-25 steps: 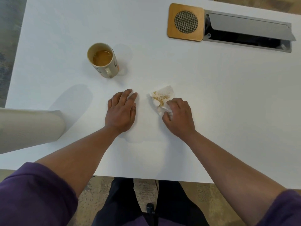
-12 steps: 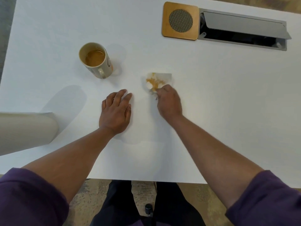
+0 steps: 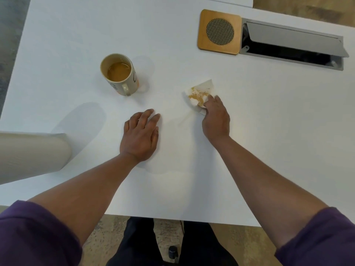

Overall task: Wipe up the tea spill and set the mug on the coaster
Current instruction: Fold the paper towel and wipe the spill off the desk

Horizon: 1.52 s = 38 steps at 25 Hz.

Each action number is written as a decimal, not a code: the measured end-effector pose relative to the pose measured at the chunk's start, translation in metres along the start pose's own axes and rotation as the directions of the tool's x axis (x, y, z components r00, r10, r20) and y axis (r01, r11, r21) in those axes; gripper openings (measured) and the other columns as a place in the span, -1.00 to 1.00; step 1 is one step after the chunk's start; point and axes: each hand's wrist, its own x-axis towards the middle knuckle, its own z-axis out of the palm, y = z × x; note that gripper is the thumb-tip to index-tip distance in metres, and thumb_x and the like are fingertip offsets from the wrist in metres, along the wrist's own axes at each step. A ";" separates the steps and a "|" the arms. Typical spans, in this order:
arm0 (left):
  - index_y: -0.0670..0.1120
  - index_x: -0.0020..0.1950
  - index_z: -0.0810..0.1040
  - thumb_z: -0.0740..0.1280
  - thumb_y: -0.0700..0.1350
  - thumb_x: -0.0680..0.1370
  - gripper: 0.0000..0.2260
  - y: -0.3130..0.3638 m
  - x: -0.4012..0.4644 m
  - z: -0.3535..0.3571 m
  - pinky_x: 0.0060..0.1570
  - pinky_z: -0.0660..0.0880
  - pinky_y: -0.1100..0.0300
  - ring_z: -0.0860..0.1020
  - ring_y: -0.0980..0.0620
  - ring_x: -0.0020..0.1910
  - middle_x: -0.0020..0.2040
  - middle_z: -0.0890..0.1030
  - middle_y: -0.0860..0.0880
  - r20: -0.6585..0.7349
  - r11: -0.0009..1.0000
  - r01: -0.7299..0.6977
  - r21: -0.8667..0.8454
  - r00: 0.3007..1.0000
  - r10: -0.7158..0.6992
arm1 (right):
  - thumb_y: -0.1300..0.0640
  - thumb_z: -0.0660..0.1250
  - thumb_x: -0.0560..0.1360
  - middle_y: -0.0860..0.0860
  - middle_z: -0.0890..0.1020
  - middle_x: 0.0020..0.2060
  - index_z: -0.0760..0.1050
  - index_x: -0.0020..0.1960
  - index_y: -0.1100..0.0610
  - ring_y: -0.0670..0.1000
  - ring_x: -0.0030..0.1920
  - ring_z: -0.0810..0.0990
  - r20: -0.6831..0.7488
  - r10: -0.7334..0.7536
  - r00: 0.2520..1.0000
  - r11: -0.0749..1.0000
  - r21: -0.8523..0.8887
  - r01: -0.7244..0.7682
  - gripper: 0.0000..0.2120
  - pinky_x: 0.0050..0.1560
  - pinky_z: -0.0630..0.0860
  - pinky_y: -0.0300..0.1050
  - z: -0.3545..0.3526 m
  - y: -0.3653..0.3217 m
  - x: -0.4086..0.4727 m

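Head view, sole entry.

Item: mug [image 3: 120, 73], upright on the white worktop [image 3: 269, 131], part full of brown tea, handle turned toward the person. All places below are given from the mug.

Item: coaster [image 3: 219, 32], wooden square with a round mesh centre, well apart to the far right of the mug, touching the end of a grey cable hatch [image 3: 292, 45] whose lid stands open.

Item: tissue [image 3: 199, 94], white, stained brown, right of the mug and slightly nearer the person. The right hand [image 3: 216, 120] pinches its near edge, fingers curled onto it. A faint wet streak [image 3: 184, 120] lies just beside the tissue on the near side.

Item: left hand [image 3: 141, 135], flat on the worktop nearer the person than the mug, fingers straight and loosely spread, holding nothing.

Risks, as judgement:
- The streak suggests wiping is unfinished; the soaked tissue may smear rather than lift.
- The mug must travel far to the coaster; haste could slop tea.
- Setting it down off-centre could tip it toward the open hatch.

Surface and room: smooth, matt white worktop; pale curved chair back [image 3: 32, 156] near left of the mug; speckled floor [image 3: 99, 237] below the worktop edge.
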 end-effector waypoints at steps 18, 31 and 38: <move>-0.22 0.47 0.23 0.21 -0.31 0.50 -0.48 0.007 -0.001 -0.005 0.37 0.34 -0.14 0.39 -0.28 0.33 0.47 0.34 -0.25 -0.121 0.977 0.048 -0.206 0.990 -0.075 | 0.38 0.29 0.57 -0.04 0.73 -0.15 0.51 0.03 0.01 -0.05 -0.15 0.66 0.376 0.256 0.890 0.334 0.830 -0.447 -0.73 -0.13 0.59 -0.06 -0.016 -0.035 -0.045; -0.19 0.55 0.18 0.19 -0.24 0.53 -0.43 0.006 0.000 -0.002 0.44 0.28 -0.16 0.35 -0.26 0.40 0.50 0.33 -0.25 -0.109 0.980 0.065 -0.189 0.990 -0.087 | 0.21 0.39 0.39 -0.14 0.69 -0.23 0.62 -0.19 -0.03 -0.02 -0.12 0.69 0.094 0.571 0.816 0.648 0.558 -0.518 -0.86 -0.12 0.64 -0.06 -0.037 -0.007 -0.021; -0.20 0.56 0.20 0.18 -0.22 0.54 -0.43 0.005 0.000 -0.002 0.41 0.30 -0.14 0.36 -0.25 0.36 0.49 0.34 -0.24 -0.110 0.981 0.063 -0.181 0.990 -0.084 | 0.13 0.51 0.37 -0.08 0.63 -0.37 0.61 -0.23 0.08 -0.01 -0.31 0.56 0.125 0.397 0.909 0.833 0.367 -0.414 -0.91 -0.27 0.51 -0.12 -0.038 -0.007 -0.013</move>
